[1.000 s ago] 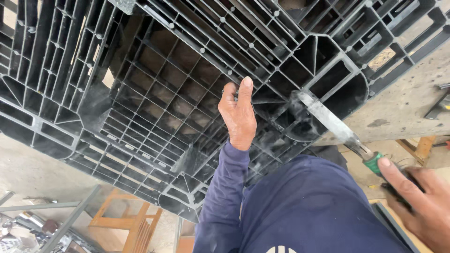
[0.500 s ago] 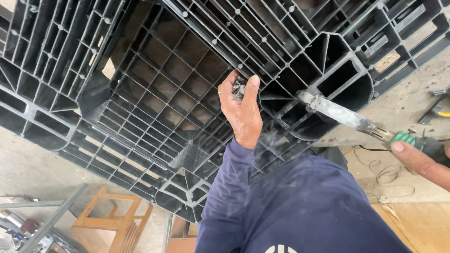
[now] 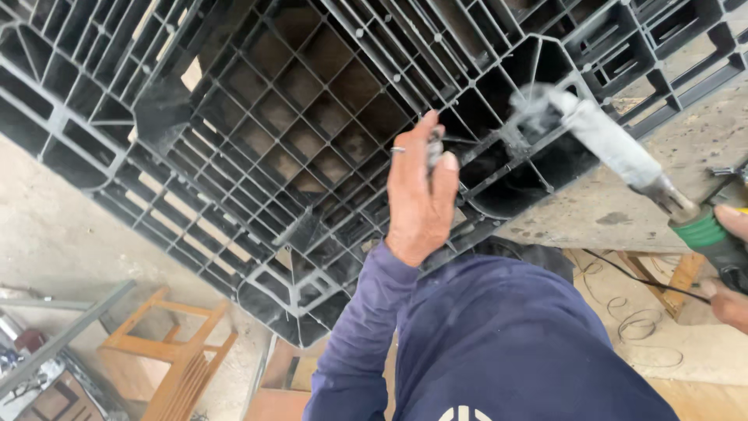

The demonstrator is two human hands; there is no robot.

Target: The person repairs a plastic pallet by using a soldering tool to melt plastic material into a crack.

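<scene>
A large black plastic pallet with a grid of ribs stands tilted in front of me. My left hand, in a dark blue sleeve, is raised against its ribs and pinches a thin grey strip between thumb and fingers. My right hand, at the frame's right edge, grips a green-handled heat tool. Its long metal barrel points up-left into a pallet cell, and a wisp of smoke rises at its tip. The tool's tip is to the right of the strip, apart from it.
The pallet leans on a grey, stained work surface. A wooden stool and a metal frame stand on the floor at lower left. A thin black cable and wire curls lie at lower right.
The tool's barrel has swung upward, so its tip is now higher in the pallet cell, with smoke showing. My left hand stays on the ribs, fingers now closed on the strip.
</scene>
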